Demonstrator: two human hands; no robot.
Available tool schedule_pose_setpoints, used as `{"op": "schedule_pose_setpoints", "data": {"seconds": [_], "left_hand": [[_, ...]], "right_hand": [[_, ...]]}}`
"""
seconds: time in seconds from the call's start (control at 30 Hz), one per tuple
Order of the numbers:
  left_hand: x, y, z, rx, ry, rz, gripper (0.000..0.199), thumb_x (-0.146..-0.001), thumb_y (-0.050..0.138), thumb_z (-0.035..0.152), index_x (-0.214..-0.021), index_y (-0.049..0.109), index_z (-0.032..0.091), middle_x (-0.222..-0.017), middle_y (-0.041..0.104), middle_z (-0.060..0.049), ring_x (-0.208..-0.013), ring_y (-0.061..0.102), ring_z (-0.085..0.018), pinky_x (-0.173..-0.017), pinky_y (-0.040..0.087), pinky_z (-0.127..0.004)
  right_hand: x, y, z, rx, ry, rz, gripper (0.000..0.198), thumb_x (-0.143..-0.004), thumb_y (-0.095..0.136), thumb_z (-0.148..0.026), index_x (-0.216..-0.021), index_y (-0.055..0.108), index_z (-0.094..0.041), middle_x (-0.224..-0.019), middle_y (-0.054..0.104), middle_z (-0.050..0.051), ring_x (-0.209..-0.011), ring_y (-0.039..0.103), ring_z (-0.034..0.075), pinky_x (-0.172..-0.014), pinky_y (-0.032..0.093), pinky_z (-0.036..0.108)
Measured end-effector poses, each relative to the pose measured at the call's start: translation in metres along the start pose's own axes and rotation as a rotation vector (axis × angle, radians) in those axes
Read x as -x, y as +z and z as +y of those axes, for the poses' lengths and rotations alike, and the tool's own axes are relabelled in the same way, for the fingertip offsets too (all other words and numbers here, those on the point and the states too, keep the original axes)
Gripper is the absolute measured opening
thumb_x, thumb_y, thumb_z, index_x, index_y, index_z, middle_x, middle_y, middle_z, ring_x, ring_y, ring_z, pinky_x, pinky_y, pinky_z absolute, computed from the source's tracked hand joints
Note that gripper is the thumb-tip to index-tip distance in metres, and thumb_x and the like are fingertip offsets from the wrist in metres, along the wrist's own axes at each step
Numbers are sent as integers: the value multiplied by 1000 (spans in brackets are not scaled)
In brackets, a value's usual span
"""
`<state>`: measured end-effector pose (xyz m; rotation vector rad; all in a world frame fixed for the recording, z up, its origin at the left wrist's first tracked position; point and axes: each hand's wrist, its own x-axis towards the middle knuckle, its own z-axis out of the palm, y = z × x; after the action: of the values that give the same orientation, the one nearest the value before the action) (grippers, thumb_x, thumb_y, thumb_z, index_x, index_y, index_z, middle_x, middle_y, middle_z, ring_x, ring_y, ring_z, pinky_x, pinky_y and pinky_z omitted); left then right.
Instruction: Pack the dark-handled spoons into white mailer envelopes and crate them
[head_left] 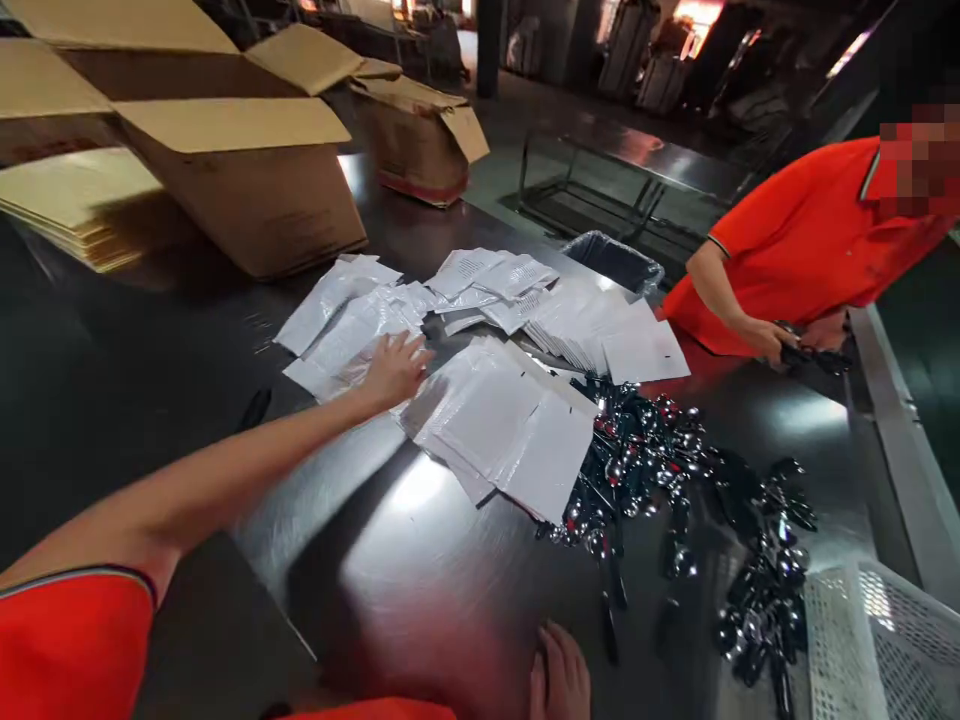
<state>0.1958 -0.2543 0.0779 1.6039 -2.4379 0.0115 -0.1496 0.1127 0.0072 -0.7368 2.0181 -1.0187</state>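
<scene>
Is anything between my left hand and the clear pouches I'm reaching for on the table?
Nothing visible. The left hand already rests on the pile of clear pouches. The white bags lie to its right, the shiny metal parts farther right.

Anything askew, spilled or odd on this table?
Nothing looks damaged, but it is untidy. The white pouches under the left hand lie fanned and overlapping, not stacked. The shiny metal pieces sprawl in a loose heap toward the white basket. The right hand rests flat on the table.
</scene>
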Motion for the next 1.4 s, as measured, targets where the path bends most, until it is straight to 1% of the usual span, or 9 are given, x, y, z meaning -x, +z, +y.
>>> {"op": "schedule_pose_setpoints", "data": {"seconds": [0.17,0.27,0.43,0.63,0.8,0.93,1.17,1.3,1.4], "left_hand": [[45,64,173,242,494,-242,66,-93,73,27,-156,53,23,-167,44,-17,-159,31,-40,-129,12,-70],[56,100,219,273,661,-342,91,-85,85,39,-163,42,29,-173,32,-16,-160,24,-46,-125,8,-78],[47,131,200,243,661,-247,72,-89,82,41,-155,54,33,-165,47,-13,-156,35,-45,-125,10,-77],[65,139,182,270,664,-119,69,-92,76,40,-156,50,41,-166,47,-6,-156,36,-39,-129,4,-71],[67,138,188,264,645,-142,64,-94,73,34,-155,52,41,-167,45,-4,-159,33,-37,-131,2,-68],[68,143,183,256,586,-124,60,-95,75,36,-152,56,43,-165,49,-3,-159,33,-36,-131,4,-68],[70,133,154,156,612,-123,78,-89,83,40,-159,49,33,-161,53,-13,-152,44,-39,-129,17,-68],[53,121,152,45,593,-137,64,-95,74,30,-155,54,30,-159,53,-18,-145,49,-49,-112,38,-79],[34,114,148,119,524,-106,46,-101,54,12,-145,63,23,-142,68,-17,-129,66,-37,-107,54,-62]], "right_hand": [[-89,-19,-25,258,-320,195,51,-81,61,-63,-107,73,-21,-123,70,28,-125,61,45,-114,40,61],[-138,-23,-56,421,-431,157,65,-89,47,-62,-119,68,-8,-137,62,36,-137,54,46,-118,37,59],[-202,-31,-98,546,-397,79,64,-95,37,-53,-133,60,-7,-150,56,29,-146,47,39,-122,37,50],[-278,-21,-143,702,-81,51,79,-94,47,-55,-139,48,10,-137,57,42,-124,63,46,-99,54,52],[-289,-11,-151,804,37,-5,80,-93,56,-44,-151,35,6,-141,57,39,-111,71,38,-86,57,42],[-278,-39,-137,860,39,-29,74,-96,50,-35,-157,29,2,-132,66,33,-106,74,35,-83,57,40],[-251,-71,-119,923,-140,56,73,-95,51,-30,-158,31,1,-140,58,38,-122,67,40,-94,55,51],[-255,-20,-127,821,-672,77,52,-94,42,-20,-142,54,-3,-139,62,31,-130,60,38,-102,54,52],[-262,32,-130,725,-915,27,40,-96,42,-22,-125,65,-8,-123,71,23,-119,65,32,-104,54,48]]}}
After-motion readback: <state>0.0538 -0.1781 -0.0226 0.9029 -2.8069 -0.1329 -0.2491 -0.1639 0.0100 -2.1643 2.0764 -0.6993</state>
